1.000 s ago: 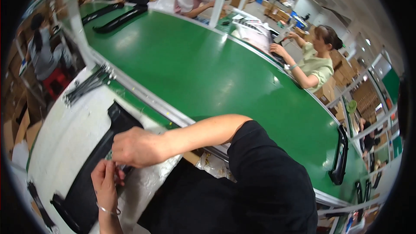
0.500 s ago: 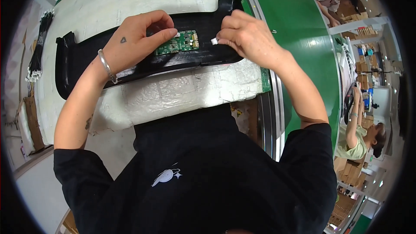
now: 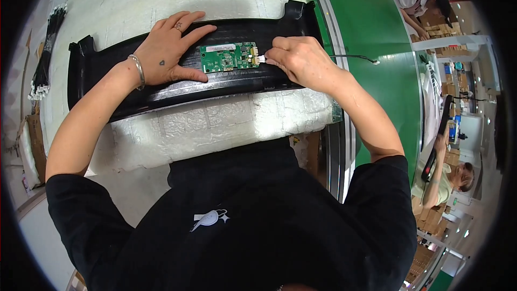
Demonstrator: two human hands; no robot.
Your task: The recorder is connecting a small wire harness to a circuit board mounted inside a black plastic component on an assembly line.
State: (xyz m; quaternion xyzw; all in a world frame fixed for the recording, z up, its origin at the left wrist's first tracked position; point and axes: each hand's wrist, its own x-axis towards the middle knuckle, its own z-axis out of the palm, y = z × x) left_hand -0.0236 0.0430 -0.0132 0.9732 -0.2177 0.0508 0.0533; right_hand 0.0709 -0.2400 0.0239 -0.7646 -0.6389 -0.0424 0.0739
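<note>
A green circuit board (image 3: 229,60) lies on the long black plastic panel (image 3: 134,94), right of the panel's middle. My left hand (image 3: 167,51) rests flat on the panel at the board's left end, fingers spread and thumb stretched out. At the board's right end my right hand (image 3: 301,60) pinches a white cable plug (image 3: 262,59), which meets the sockets on that edge. I cannot tell whether it is fully seated. From behind my right hand a black cable (image 3: 350,56) runs right to a small white end connector.
The panel lies on a pale wrapped pad (image 3: 215,121). Bundled black cables with white plugs (image 3: 48,51) hang at the far left. A green conveyor belt (image 3: 371,113) with metal rails runs along the right. Beyond it a co-worker (image 3: 447,178) holds a dark long part.
My left hand has let go of the board's upper edge and spread on the panel. My right hand has brought the plug left to the board. The panel has shifted slightly.
</note>
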